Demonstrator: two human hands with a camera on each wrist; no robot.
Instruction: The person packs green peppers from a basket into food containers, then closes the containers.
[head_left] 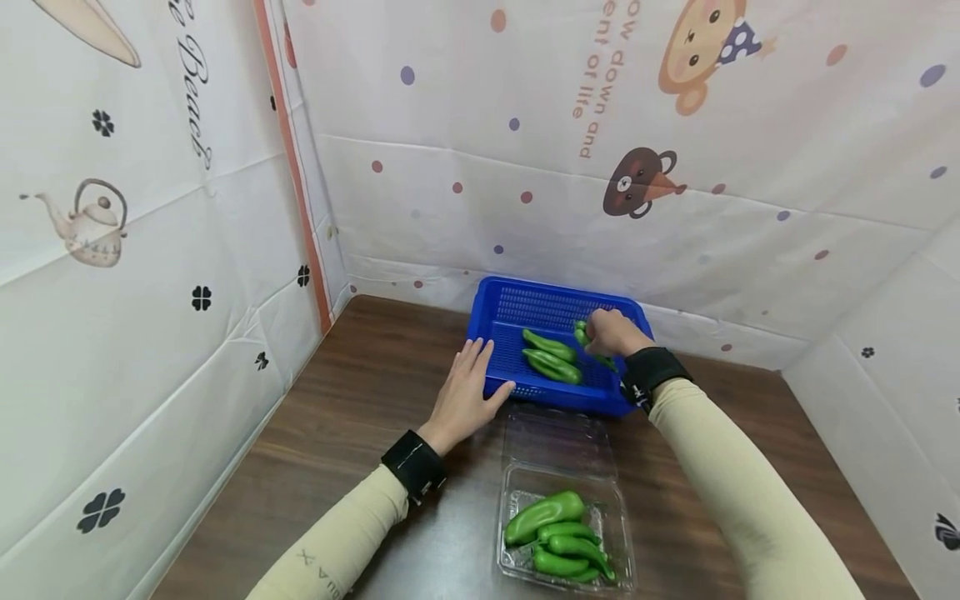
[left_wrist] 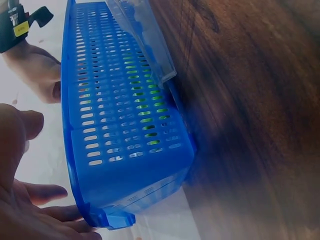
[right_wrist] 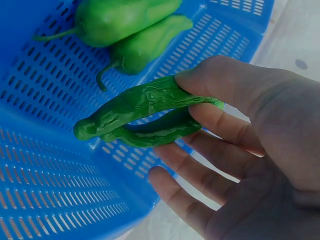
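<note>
My right hand (head_left: 617, 333) is over the right side of a blue perforated basket (head_left: 558, 402). It pinches green peppers (right_wrist: 145, 100) between thumb and fingers. Two slender, wrinkled lengths of pepper show in the right wrist view, their ends near the fingertips. Two larger green peppers (head_left: 553, 367) lie side by side on the basket floor. At the basket's front left corner, my left hand (head_left: 461, 400) rests with its fingers spread and fairly straight. The left wrist view has these fingers (left_wrist: 55, 212) at the basket's rim.
A clear plastic clamshell box (head_left: 501, 525) stands in front of the basket, its lid (head_left: 558, 437) folded back toward it. Several green peppers (head_left: 543, 517) lie inside. The brown wooden table (head_left: 337, 383) is bordered by printed white sheets (head_left: 420, 217).
</note>
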